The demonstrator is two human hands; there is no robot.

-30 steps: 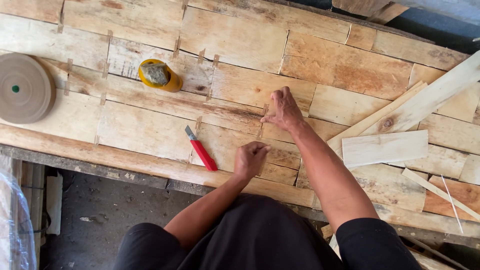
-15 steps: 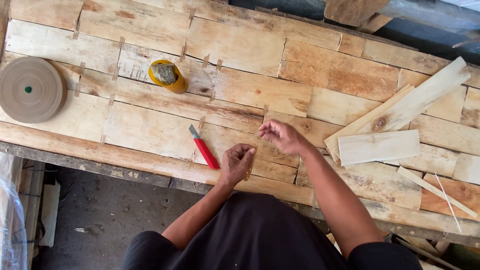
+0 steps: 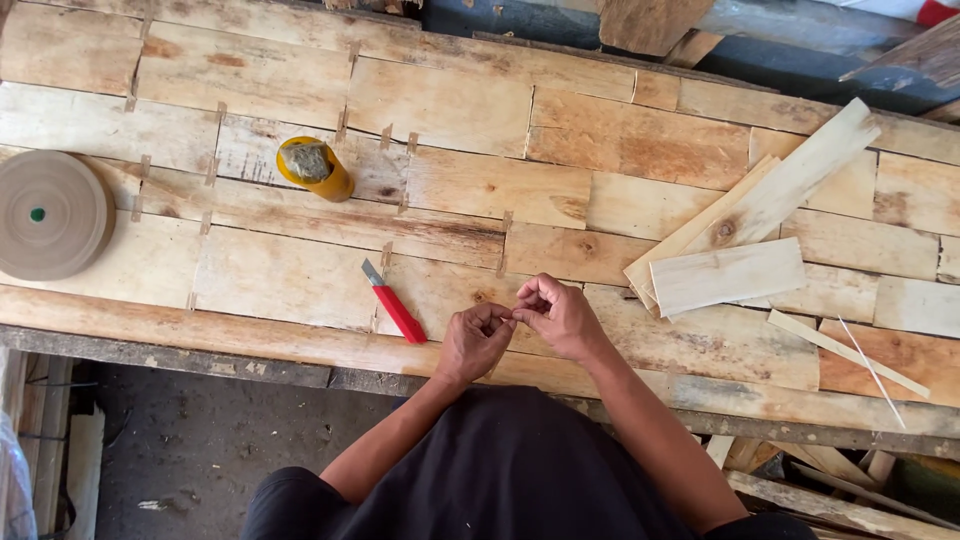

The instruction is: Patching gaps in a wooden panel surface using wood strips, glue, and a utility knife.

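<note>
My left hand (image 3: 474, 340) and my right hand (image 3: 556, 314) meet fingertip to fingertip over the near part of a sheet of joined wood veneer pieces (image 3: 470, 190). Their fingers are curled and pinch something very small between them; I cannot tell what it is. A red-handled utility knife (image 3: 394, 303) with its blade out lies on the veneer just left of my left hand. Farther left and up stands a yellow pot (image 3: 315, 168) with a lump of stuff in it.
A large brown roll of tape (image 3: 48, 214) lies at the left edge. Loose veneer strips (image 3: 728, 274) are stacked to the right, with thin slivers (image 3: 846, 351) beyond. The bench's front edge (image 3: 250, 368) runs below my hands; dark floor (image 3: 180, 450) lies under it.
My right hand drew back from the veneer surface toward me and joined my left hand. Both hands now pinch together at the fingertips. The knife stayed put.
</note>
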